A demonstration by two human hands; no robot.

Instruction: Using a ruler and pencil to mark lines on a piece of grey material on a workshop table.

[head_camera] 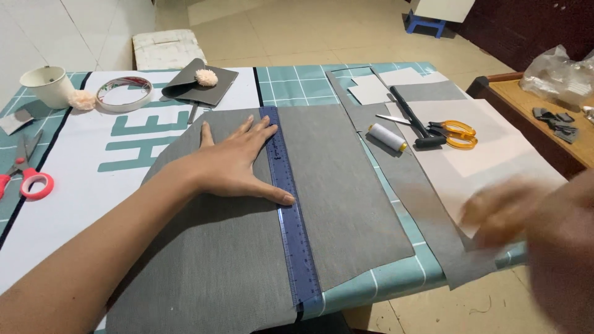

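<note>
Left hand: my left hand (pixel 238 164) lies flat with fingers spread, palm down on the grey woven fabric sheet (pixel 247 247), pinching nothing; its thumb and fingertips press the edge of the long blue translucent plastic ruler (pixel 289 210).
Ruler: it runs near to far across the middle of the fabric, its near end just over the table edge.
Fabric: it covers the near centre of the table, lying over the teal gridded cutting mat (pixel 383 281).
Right hand: my right hand (pixel 526 216) is a blur at the near right, over the pale pink paper sheet (pixel 495 154); I cannot tell whether it is spread or closed.
Right of the ruler: a white thread spool (pixel 388 137), a black-handled tool (pixel 413 119) and orange-handled scissors (pixel 455 133) lie close together on the far right.
Far left: red-handled scissors (pixel 28 176), a white cup (pixel 48 85), a roll of tape (pixel 124 93) and a dark grey pouch with a peach pompom (pixel 201 81).
</note>
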